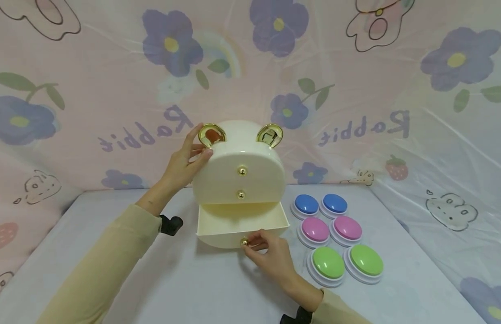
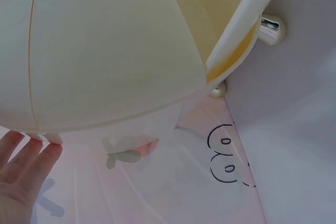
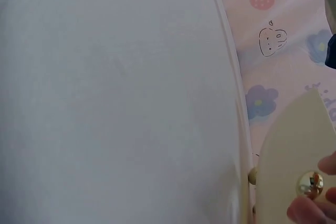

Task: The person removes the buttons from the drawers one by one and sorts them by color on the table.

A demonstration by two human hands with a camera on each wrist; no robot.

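Two hands work on a cream drawer box (image 1: pixel 239 173) shaped like a rounded head with gold ears. The right hand (image 1: pixel 272 256) comes in from the lower right, wrist bent slightly, and its fingertips pinch the small gold knob (image 1: pixel 244 242) on the front of the bottom drawer (image 1: pixel 242 222), which stands pulled out toward the person with its cream inside showing; the right wrist view shows the same knob (image 3: pixel 310 183) with fingertips (image 3: pixel 303 212) closed beside it. The left hand (image 1: pixel 187 164) reaches in from the left on a long beige sleeve (image 1: pixel 112 252), its fingers nearly straight and laid against the upper left side of the box, just under the left gold ear (image 1: pixel 211 134), thumb up near that ear; in the left wrist view the straight fingers (image 2: pixel 23 158) touch the box's curved wall (image 2: pixel 110 51). Above the open drawer, two closed drawers carry gold knobs (image 1: pixel 242 171). The box stands on a pale grey table (image 1: pixel 193 288). Right of it lie six round push buttons in pairs: blue (image 1: pixel 306 204), pink (image 1: pixel 315 229) and green (image 1: pixel 328 263). Behind everything hangs a pink sheet (image 1: pixel 92 90) printed with purple flowers.
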